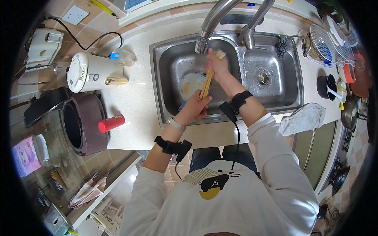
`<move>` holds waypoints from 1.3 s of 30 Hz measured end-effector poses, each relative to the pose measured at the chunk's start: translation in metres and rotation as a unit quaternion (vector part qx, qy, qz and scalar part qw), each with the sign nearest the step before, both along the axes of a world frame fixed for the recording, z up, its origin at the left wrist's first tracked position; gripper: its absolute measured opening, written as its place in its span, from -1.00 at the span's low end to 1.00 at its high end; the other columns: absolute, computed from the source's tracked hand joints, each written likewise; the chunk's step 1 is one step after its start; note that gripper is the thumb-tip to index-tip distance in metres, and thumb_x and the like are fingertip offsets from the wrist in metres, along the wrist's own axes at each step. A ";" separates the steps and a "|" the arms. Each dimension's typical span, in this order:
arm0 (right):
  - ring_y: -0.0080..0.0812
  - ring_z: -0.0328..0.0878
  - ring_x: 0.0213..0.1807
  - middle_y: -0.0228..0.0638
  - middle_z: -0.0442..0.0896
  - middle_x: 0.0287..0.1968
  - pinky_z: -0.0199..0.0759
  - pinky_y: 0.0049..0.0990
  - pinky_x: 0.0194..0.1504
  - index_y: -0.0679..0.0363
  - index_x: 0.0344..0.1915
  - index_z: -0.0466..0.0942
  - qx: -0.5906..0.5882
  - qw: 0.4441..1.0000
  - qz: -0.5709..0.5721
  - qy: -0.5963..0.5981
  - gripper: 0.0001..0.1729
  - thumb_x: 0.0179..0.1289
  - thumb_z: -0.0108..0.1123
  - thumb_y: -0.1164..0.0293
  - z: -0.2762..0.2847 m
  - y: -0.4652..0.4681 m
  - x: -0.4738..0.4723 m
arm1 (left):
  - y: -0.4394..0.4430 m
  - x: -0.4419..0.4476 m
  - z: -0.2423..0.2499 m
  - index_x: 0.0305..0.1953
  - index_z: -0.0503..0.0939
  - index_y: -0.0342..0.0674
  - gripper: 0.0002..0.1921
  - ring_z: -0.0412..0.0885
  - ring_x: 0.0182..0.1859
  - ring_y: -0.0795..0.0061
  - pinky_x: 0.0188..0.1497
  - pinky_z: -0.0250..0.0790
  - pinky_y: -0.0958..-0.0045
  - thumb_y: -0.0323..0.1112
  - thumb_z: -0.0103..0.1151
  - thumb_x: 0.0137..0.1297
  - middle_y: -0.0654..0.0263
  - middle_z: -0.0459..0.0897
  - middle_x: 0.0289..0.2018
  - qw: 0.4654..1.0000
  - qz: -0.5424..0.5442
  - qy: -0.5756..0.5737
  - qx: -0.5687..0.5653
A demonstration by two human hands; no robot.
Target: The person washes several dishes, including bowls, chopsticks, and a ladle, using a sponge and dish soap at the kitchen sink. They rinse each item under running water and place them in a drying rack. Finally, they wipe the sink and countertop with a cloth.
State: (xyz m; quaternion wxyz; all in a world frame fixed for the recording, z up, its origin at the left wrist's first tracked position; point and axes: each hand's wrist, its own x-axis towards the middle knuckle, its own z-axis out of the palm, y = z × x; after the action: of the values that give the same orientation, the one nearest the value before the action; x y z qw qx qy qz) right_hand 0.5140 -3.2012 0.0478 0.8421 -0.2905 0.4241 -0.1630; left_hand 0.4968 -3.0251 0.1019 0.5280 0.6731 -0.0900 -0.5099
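Note:
Over the left basin of the steel sink [165,73], my left hand [193,107] grips the lower end of a bundle of wooden chopsticks [207,84]. My right hand [221,65] is closed at their upper end, with a pale, blurred dishcloth [220,55] bunched in it. Reddish patches by the fingers are too blurred to name. Below the chopsticks, a pale bowl with a blue rim [190,85] sits on the basin floor, partly covered by my left hand. A steel faucet [202,44] hangs just above my right hand.
The right basin [262,78] has a drain strainer. At the left stand an electric hot-water pot [97,72], a red bottle [111,123] lying down and a dark bin-like container [85,124]. A grey cloth [302,118] hangs over the front edge; a wire rack [330,47] stands right.

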 end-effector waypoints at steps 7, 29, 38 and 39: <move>-0.49 0.43 -0.59 -0.42 0.47 -0.59 0.32 -0.50 -0.56 0.13 -0.36 0.45 0.011 0.996 0.081 0.041 -0.76 0.19 0.21 0.22 0.029 0.037 -0.010 | 0.005 0.007 0.000 -0.38 0.32 -0.15 -0.74 0.13 -0.71 0.71 -0.73 -0.08 0.63 -0.12 -0.11 0.37 0.50 0.20 -0.68 0.999 0.027 0.039 0.021; -0.48 0.48 -0.48 -0.38 0.51 -0.44 0.38 -0.53 -0.51 0.16 -0.30 0.43 0.063 0.997 0.048 0.008 -0.72 0.15 0.25 0.23 0.002 0.009 -0.013 | 0.008 -0.007 0.020 -0.20 0.36 -0.19 -0.73 0.21 -0.74 0.51 -0.72 0.09 0.50 -0.10 -0.14 0.38 0.42 0.38 -0.58 0.907 0.071 0.403 -0.103; -0.46 0.53 -0.43 -0.34 0.56 -0.42 0.48 -0.45 -0.38 0.23 -0.27 0.46 0.021 0.993 0.114 -0.023 -0.72 0.16 0.26 0.28 0.023 0.057 -0.026 | 0.005 -0.002 -0.008 -0.20 0.36 -0.28 -0.78 0.40 -0.69 0.22 -0.64 0.25 0.32 -0.23 0.01 0.32 0.15 0.50 -0.58 0.907 -0.007 -0.416 0.070; -0.45 0.54 -0.40 -0.34 0.56 -0.41 0.48 -0.45 -0.37 0.23 -0.26 0.46 0.042 0.989 0.134 -0.050 -0.72 0.15 0.26 0.29 0.025 0.054 -0.026 | 0.008 -0.002 -0.004 -0.21 0.36 -0.25 -0.78 0.34 -0.71 0.34 -0.68 0.19 0.38 -0.21 -0.01 0.33 0.23 0.45 -0.60 0.960 0.019 -0.275 0.048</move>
State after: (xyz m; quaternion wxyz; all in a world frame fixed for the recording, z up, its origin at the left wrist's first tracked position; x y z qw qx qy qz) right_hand 0.4884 -3.1471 0.0726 0.8879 -0.3007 0.3452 -0.0452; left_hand 0.4950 -3.0169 0.0978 0.4594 0.8135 -0.1941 -0.2992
